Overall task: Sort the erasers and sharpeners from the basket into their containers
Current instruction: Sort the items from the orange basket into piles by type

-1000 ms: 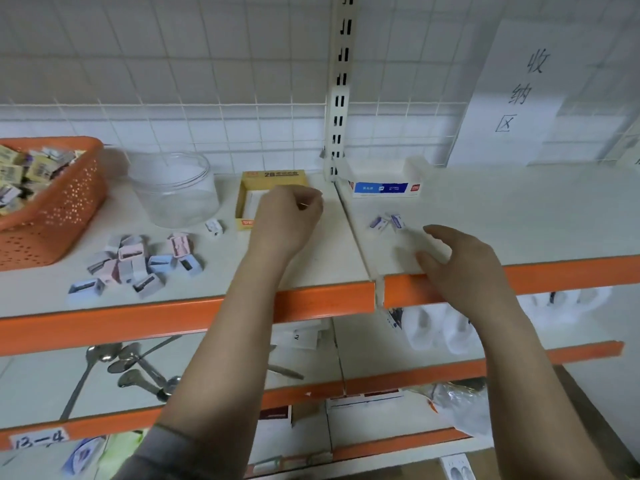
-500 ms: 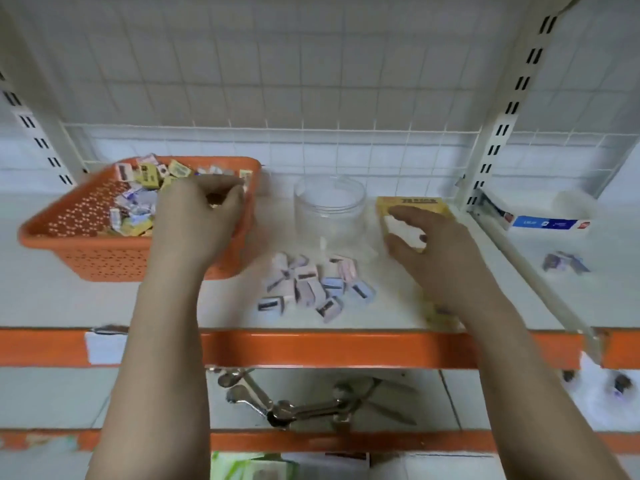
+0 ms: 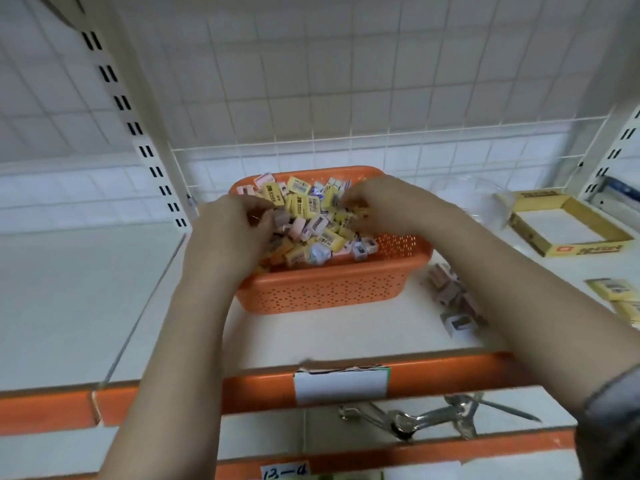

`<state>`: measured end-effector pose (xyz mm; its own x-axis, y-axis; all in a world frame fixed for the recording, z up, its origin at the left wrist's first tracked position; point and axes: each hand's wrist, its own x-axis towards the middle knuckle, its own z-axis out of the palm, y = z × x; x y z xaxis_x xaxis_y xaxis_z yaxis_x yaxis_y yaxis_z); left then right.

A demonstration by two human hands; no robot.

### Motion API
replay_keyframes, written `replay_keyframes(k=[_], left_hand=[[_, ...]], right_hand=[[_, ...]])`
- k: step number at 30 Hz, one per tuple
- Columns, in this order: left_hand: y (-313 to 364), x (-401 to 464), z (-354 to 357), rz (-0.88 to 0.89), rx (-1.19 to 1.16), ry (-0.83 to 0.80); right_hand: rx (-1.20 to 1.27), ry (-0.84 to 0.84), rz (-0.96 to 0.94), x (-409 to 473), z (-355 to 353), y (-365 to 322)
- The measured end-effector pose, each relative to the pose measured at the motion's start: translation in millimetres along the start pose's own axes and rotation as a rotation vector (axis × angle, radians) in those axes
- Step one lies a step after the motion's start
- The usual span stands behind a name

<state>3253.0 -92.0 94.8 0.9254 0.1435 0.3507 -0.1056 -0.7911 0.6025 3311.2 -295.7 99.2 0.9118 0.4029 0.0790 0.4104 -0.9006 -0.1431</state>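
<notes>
— Reaching into the orange basket [image 3: 322, 289], both hands are down among the mixed pieces: the left hand [image 3: 230, 233] has its fingers curled into the heap at the near-left side, and the right hand [image 3: 377, 202] has its fingers bent into the pile near the back. Whether either one truly pinches a piece, I cannot tell; the fingertips are buried and blurred

— So how should the pick go?

— I'd take one kind at a time. The yellow erasers [image 3: 304, 202] lie thick on top, with pale sharpeners [image 3: 360, 249] tucked between and at the near-right corner. Lift straight up, so nothing spills over the rim

— And where do they go?

— The yellow cardboard box [image 3: 568, 244] stands open well to the right, the clear jar [image 3: 467, 199] between it and the basket, partly behind the right forearm. A loose cluster of sharpeners [image 3: 453, 306] lies on the shelf [image 3: 69, 289] just right of the basket, under that forearm, so a low sweep could scatter them. The orange shelf edge [image 3: 433, 375] runs close in front; left of the basket the shelf looks open for elbows
</notes>
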Motion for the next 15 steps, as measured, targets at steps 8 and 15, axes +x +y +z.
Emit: replay_keyframes(k=[8, 15], left_hand=[[-15.6, 0.6, 1.5, 0.035, 0.033, -0.036], [-18.6, 7.2, 5.3, 0.08, 0.091, -0.071]], right_hand=[[-0.288, -0.163, -0.16, 40.3, 12.2, 6.3], [-0.261, -0.085, -0.216, 41.7, 11.7, 21.2]])
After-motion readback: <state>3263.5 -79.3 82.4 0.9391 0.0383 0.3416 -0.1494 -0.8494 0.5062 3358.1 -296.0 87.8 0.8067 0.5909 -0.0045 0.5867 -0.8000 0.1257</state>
